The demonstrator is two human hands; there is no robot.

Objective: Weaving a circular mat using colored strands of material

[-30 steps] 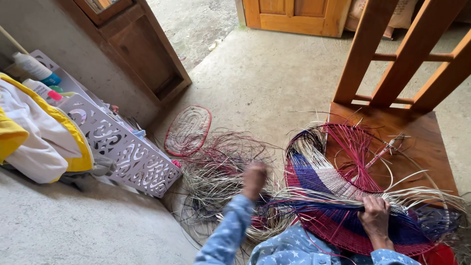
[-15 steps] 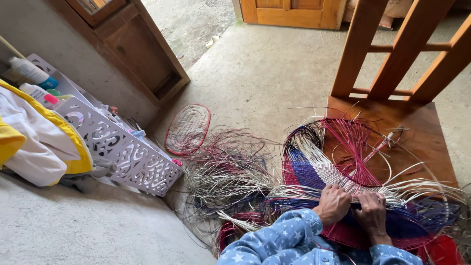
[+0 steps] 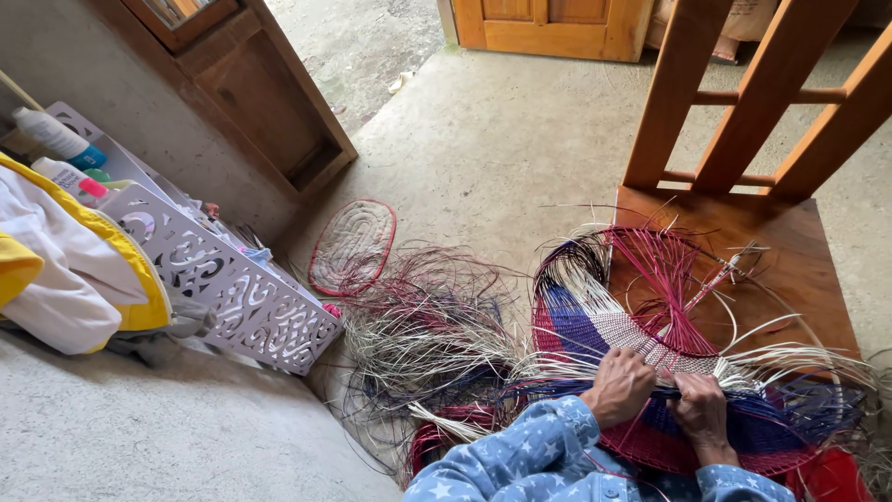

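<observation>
2 hands side by side, left hand (image 3: 621,385) & right hand (image 3: 699,411) closed on woven piece (image 3: 650,349), under both.

— What's the work sitting on?

— My woven piece (image 3: 650,353) lies on the seat of the wooden chair (image 3: 790,251), which stands on the concrete floor (image 3: 502,139).

— And on the floor itself?

— A loose heap of reeds (image 3: 418,335) just beside the chair, 1 small oval mat (image 3: 351,246) with a red rim past it, and the white cut-out rack (image 3: 232,288) leaning by the wall.
</observation>
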